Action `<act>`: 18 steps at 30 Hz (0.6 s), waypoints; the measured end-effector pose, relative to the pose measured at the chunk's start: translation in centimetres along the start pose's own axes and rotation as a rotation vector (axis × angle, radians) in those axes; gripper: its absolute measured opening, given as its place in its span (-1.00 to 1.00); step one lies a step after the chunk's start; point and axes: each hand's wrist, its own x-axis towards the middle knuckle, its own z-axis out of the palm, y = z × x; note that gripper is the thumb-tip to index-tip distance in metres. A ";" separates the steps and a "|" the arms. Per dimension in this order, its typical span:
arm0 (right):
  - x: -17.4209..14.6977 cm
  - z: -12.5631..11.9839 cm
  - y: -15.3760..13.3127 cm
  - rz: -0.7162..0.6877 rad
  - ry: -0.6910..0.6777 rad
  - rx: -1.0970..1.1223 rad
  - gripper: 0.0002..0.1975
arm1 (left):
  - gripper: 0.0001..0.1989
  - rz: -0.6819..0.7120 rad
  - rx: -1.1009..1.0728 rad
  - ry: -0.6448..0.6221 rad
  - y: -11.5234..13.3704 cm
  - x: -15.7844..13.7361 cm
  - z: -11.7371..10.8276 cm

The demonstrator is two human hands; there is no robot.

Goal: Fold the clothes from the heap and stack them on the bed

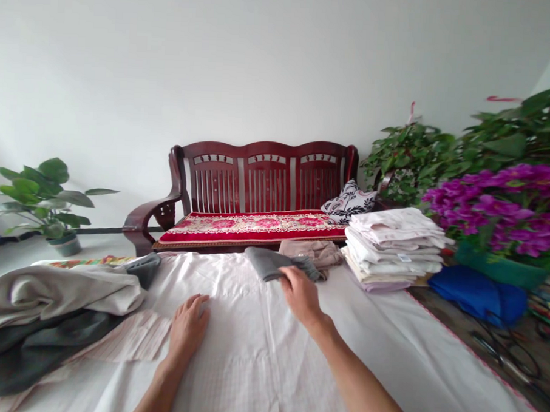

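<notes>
My right hand grips the near edge of a folded grey garment at the far side of the white cloth. Fingers wrap over its top, and the thumb is largely hidden. Touching or just behind the grey garment lies a folded beige-brown garment; its ribbed-looking end partly shows. My left hand lies flat on the white cloth with fingers stretched out and holds nothing. Just left of it is a striped pinkish cloth.
A loose heap with a light grey garment and a dark garment lies on the left. On the right stand a stack of folded clothes, a blue cloth bundle and purple flowers. A wooden bench stands behind.
</notes>
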 end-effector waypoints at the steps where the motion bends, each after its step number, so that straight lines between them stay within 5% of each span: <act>1: -0.6 0.4 -0.4 0.024 -0.129 0.039 -0.69 | -0.64 -0.005 -0.010 0.004 0.0 0.0 0.0; 3: -1.1 0.6 -0.7 0.154 -0.245 0.052 -0.66 | -0.62 -0.015 -0.039 0.013 -0.1 0.0 0.0; 8: -0.2 -0.4 0.1 0.486 -0.249 -0.195 -0.66 | -0.62 -0.039 -0.140 0.021 -0.2 0.1 -0.2; 14: -0.3 1.1 0.0 0.542 -0.385 -0.367 -0.60 | -0.63 0.001 -0.378 0.106 -0.1 -0.3 -0.5; 18: 0.1 2.0 -2.0 0.484 -0.278 -0.026 -0.70 | -0.59 0.156 -0.528 0.186 1.3 -1.0 -0.7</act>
